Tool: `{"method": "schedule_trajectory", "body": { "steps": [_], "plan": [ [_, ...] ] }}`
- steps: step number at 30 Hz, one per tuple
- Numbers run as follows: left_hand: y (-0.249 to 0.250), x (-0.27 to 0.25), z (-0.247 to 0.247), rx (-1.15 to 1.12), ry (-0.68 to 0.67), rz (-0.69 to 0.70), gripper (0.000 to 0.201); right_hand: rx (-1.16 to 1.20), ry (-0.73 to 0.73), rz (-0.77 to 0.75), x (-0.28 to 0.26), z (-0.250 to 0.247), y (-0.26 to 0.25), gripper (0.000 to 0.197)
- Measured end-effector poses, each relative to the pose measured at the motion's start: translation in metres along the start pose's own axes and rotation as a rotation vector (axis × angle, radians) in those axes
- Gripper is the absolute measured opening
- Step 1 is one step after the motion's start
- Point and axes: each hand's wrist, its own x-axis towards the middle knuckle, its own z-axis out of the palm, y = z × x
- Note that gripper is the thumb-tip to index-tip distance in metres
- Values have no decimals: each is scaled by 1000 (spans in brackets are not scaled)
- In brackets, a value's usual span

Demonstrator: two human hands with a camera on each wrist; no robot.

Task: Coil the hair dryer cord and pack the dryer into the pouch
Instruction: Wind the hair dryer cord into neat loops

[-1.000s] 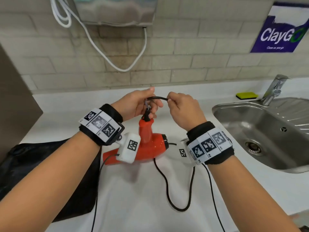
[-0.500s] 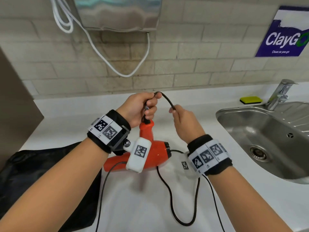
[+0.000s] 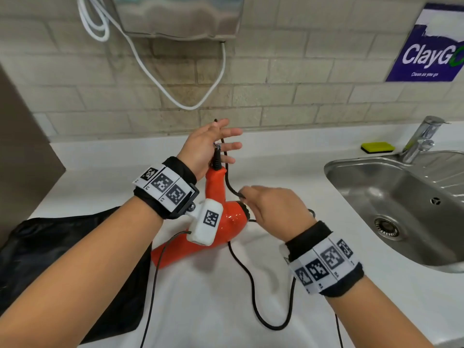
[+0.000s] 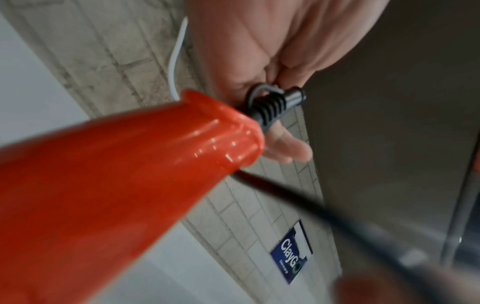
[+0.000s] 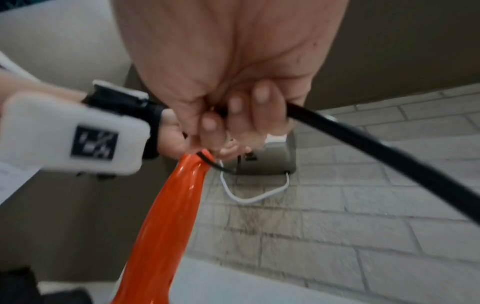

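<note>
An orange-red hair dryer lies on the white counter with its handle pointing up. Its black cord leaves the handle's ribbed end, loops up over my left hand, then drops to my right hand. The left hand's fingers are spread straight above the handle tip. My right hand pinches the cord just right of the handle, fingers curled round it. The rest of the cord trails in a loop toward me. A black pouch lies flat at the left, under the dryer's nozzle.
A steel sink with a faucet takes up the right side, with a yellow-green sponge behind it. On the brick wall hang a metal dispenser, a white cable and a blue sign.
My left hand's fingers have straightened and spread from their curl at the handle tip. My right hand has pulled the cord down and toward me, laying a loop over the left hand.
</note>
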Motion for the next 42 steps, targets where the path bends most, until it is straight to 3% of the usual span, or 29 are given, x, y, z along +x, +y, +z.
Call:
{"method": "schedule_trajectory", "body": {
  "steps": [3,5,8,11,13,17,21,24,31,35,39,42],
  "plan": [
    [1,-6,-2,190,-113,11,36,98,239,-40,10,-24,-4,39],
    [1,-8,0,256,-148,15,39,144,345,-53,20,-34,-7,33],
    [3,-10,7,289,-160,6,52,135,404,-10,39,-41,-10,22],
    [5,-13,13,226,-230,-9,70,207,435,109,53,-46,-14,23],
    [6,-15,14,158,-297,-54,77,255,423,197,60,-48,-12,26],
    [0,-14,11,223,-323,-50,69,409,305,288,68,-49,7,26],
    [-1,-7,3,96,-264,-69,55,545,284,290,64,-46,25,29],
    [-1,-5,1,91,-273,-123,46,613,297,305,60,-37,26,21],
    [5,-5,-4,62,-337,-225,45,746,343,230,56,-26,27,20],
    [9,-7,-3,81,-368,-221,47,732,424,227,56,-26,26,20],
    [8,-6,-5,96,-317,-186,42,746,463,205,57,-21,21,21],
    [7,-1,-11,-27,-262,-182,41,634,308,271,51,-3,24,27]
  ]
}}
